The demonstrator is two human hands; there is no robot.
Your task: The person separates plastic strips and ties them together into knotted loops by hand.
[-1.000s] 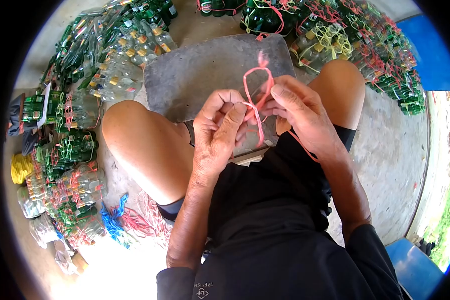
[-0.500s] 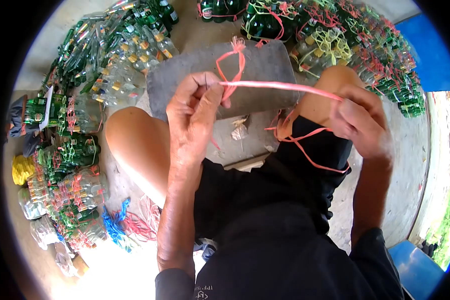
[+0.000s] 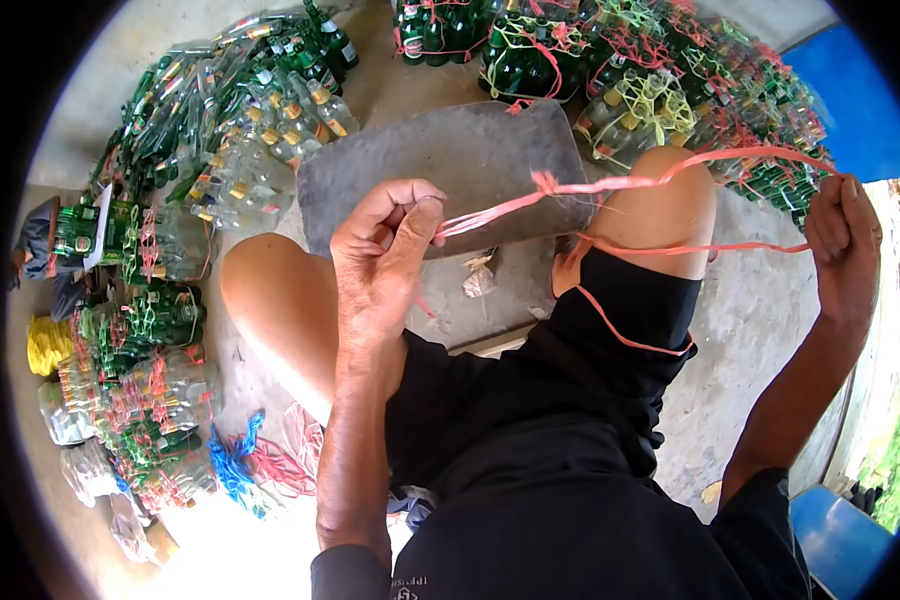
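A pink plastic string (image 3: 610, 184) stretches between my two hands, with a knot near its middle left. My left hand (image 3: 390, 225) pinches the gathered strands at one end, fingers closed. Far out to the right, my right hand (image 3: 842, 235) grips the other end between thumb and fingers. From the right hand, a second length of the string runs back over my right knee and loops across the black shorts (image 3: 625, 300). Below the string lies a dark grey slab (image 3: 370, 165), between and beyond my knees.
Loose bottles (image 3: 210, 125) are heaped at the back left. Tied bundles of green bottles (image 3: 530, 65) stand at the back and right, and more bundles (image 3: 150, 385) line the left. Blue and pink strings (image 3: 235, 460) lie on the floor beside a yellow bag (image 3: 48, 345).
My right hand has moved outward to the right, drawing the string long. The loop that stood above my left hand is pulled into a narrow knotted strand. My left hand has dropped slightly.
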